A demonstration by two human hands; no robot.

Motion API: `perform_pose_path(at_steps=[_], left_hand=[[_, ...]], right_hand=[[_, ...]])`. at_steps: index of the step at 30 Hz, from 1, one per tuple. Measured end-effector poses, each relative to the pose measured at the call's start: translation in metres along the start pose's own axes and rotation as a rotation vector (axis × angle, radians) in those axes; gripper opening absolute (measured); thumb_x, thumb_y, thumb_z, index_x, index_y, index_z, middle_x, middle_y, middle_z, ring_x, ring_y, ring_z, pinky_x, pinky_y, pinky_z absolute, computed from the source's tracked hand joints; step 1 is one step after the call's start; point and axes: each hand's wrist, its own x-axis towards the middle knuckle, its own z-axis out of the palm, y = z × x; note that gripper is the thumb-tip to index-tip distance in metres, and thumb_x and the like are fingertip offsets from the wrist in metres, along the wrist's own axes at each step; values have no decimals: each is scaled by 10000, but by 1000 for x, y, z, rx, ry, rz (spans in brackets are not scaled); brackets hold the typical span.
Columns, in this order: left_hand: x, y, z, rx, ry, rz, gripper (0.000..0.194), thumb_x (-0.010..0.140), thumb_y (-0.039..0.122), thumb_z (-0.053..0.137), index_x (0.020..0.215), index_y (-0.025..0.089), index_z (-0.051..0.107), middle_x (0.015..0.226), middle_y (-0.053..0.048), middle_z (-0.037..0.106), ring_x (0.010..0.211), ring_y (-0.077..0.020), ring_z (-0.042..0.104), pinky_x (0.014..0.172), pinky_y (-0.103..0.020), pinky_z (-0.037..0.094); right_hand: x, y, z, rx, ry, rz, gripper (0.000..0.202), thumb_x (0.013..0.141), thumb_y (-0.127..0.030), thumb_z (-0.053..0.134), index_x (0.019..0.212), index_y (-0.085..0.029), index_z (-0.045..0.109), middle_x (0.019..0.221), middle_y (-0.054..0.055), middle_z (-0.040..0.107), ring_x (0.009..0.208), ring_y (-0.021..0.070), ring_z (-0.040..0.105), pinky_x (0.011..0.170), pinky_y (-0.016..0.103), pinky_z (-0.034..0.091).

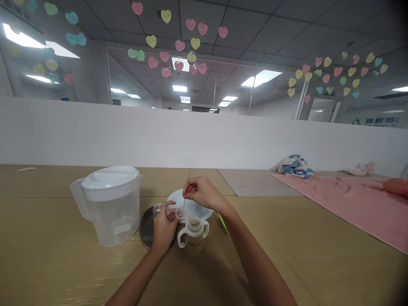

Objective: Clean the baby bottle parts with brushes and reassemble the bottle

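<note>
While right hand (pixel 202 192) pinched thin rod (pixel 189 176) and left hand (pixel 163 228) held small round piece (pixel 179 213), a dipping wrist could have tipped the open bottle (pixel 194 243).

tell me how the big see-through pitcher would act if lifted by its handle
The pitcher is probably light for its size, as no liquid shows through its wall. It looks like stiff plastic, so it should keep its shape. With the handle on one side, it may tilt as it lifts.
</note>
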Motion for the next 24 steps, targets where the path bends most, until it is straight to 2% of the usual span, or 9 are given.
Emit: perform_pose_path(at_steps=[4,9,14,18,24], left_hand=[[0,0,-1,-2,-43,-30,356,659,341,631,953,181,507,738,-24,705,713,-182,677,655,-281,544],[0,0,0,-15,-33,-55,397,629,351,671,952,158,546,747,-35,711,706,-183,673,627,-268,538],[0,1,1,-92,-22,-79,415,608,345,698,945,152,551,768,-54,715,732,-198,676,685,-306,546],[0,1,1,-116,-36,-72,360,616,340,689,896,147,569,806,-74,714,783,-216,677,743,-344,545],[0,-2,-1,-85,-50,-25,302,652,356,660,858,139,621,831,-76,709,807,-203,668,739,-296,535]], right_hand=[[0,-2,5,-104,57,-2,95,651,-61,609,645,-154,630,624,-12,626,633,103,589,583,190,422],[-2,-7,5,-217,127,10,112,667,-68,609,672,-168,658,656,-7,649,651,107,593,578,183,405],[-6,-12,2,-388,175,27,165,675,-68,571,698,-192,678,682,-6,666,643,106,576,558,188,362],[-11,-13,0,-458,159,4,183,688,-74,557,708,-205,683,692,-16,670,646,101,571,563,193,350],[-12,-15,1,-407,64,-5,145,679,-93,601,702,-202,694,721,-16,676,673,97,589,579,181,374]])
